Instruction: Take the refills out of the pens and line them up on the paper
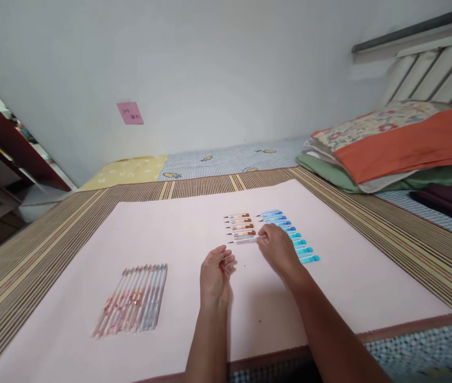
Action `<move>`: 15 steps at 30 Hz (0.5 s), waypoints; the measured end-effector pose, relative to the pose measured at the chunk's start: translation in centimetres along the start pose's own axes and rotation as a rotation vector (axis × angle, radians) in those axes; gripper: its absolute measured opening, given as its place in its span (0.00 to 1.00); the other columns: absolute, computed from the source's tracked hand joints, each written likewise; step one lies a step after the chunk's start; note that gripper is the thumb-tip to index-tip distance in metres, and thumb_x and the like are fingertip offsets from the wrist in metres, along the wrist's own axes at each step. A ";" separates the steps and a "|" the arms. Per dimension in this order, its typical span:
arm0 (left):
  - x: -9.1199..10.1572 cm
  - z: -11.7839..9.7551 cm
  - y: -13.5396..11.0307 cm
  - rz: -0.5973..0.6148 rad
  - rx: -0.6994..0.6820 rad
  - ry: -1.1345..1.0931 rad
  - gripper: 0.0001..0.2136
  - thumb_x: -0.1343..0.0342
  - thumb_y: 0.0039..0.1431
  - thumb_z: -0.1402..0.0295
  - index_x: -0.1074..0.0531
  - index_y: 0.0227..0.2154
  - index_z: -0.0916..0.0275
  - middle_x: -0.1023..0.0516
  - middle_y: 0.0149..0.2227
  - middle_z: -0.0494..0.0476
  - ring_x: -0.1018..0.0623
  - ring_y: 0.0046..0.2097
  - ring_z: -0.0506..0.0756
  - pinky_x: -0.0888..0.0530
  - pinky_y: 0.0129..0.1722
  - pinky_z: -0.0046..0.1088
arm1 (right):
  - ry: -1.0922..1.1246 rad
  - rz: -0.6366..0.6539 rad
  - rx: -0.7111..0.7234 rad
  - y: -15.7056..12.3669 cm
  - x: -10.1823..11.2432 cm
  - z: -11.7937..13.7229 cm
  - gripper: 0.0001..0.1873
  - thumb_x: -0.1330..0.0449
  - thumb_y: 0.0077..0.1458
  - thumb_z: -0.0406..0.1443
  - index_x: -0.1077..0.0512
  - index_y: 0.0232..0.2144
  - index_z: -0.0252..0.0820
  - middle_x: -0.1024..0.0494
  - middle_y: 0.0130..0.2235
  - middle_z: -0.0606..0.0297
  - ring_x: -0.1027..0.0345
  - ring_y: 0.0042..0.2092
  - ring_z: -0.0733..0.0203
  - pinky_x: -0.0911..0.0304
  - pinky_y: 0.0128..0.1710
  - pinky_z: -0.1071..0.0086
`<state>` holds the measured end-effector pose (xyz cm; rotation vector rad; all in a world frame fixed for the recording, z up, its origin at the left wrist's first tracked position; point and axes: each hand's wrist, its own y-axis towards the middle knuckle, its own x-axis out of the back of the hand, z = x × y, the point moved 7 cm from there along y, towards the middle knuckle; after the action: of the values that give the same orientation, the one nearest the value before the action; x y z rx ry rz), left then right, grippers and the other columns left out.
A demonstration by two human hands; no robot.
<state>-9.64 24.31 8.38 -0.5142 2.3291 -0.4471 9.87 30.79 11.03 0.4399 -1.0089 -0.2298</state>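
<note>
A pale, whitish pen (245,241) with a dark tip lies at the near end of a column of brown-and-orange pens (241,226). My right hand (277,247) pinches its right end with closed fingers. Just beyond and beside that hand runs a column of pens shading from blue (274,214) to turquoise (310,259), partly hidden behind the hand. My left hand (216,274) rests near the pale pen's tip, fingers loosely curled and apart, holding nothing. Further left, a close row of clear pens (134,300) with pinkish and grey patterns lies side by side.
A pale pink sheet (178,223) covers much of the striped mat (102,207). Folded bedding with an orange-edged pillow (401,143) is piled at the right, by a white radiator (445,72). A pink note (130,113) is stuck on the wall.
</note>
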 end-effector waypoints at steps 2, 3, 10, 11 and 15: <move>0.0 0.1 0.1 0.003 -0.002 -0.004 0.09 0.43 0.50 0.81 0.25 0.34 0.67 0.21 0.29 0.57 0.23 0.25 0.49 0.28 0.22 0.20 | 0.029 0.042 0.003 -0.2 -0.8 0.7 0.06 0.41 0.54 0.29 0.30 0.30 0.45 0.24 0.35 0.64 0.33 0.36 0.58 0.44 0.35 0.68; 0.0 0.1 0.2 0.004 -0.001 -0.006 0.09 0.43 0.50 0.81 0.25 0.34 0.66 0.21 0.29 0.57 0.23 0.25 0.49 0.28 0.22 0.21 | 0.034 0.060 -0.002 -0.2 -1.2 1.0 0.06 0.40 0.54 0.29 0.30 0.30 0.45 0.24 0.34 0.65 0.33 0.35 0.59 0.45 0.35 0.69; 0.1 0.1 0.2 -0.017 0.004 -0.009 0.07 0.45 0.53 0.81 0.25 0.34 0.68 0.21 0.29 0.58 0.23 0.25 0.49 0.29 0.21 0.20 | -0.084 0.100 0.003 -0.5 -2.9 1.9 0.10 0.43 0.59 0.27 0.31 0.28 0.45 0.26 0.32 0.65 0.35 0.33 0.60 0.50 0.32 0.68; 0.1 0.1 0.1 -0.017 0.005 -0.010 0.07 0.45 0.54 0.81 0.25 0.34 0.68 0.21 0.29 0.58 0.23 0.25 0.48 0.29 0.21 0.20 | -0.107 0.102 0.008 -0.5 -3.0 1.9 0.10 0.43 0.60 0.27 0.31 0.28 0.45 0.26 0.32 0.65 0.35 0.33 0.60 0.51 0.32 0.67; 0.0 0.0 0.1 -0.015 0.004 -0.015 0.07 0.45 0.54 0.82 0.25 0.34 0.68 0.21 0.29 0.58 0.23 0.24 0.48 0.30 0.21 0.19 | -0.144 0.096 0.028 -0.4 -3.1 2.0 0.11 0.44 0.61 0.28 0.31 0.27 0.44 0.25 0.32 0.64 0.34 0.32 0.60 0.51 0.33 0.67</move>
<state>-9.66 24.37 8.38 -0.5320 2.3106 -0.4534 6.58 31.15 9.33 0.4035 -1.1731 -0.1624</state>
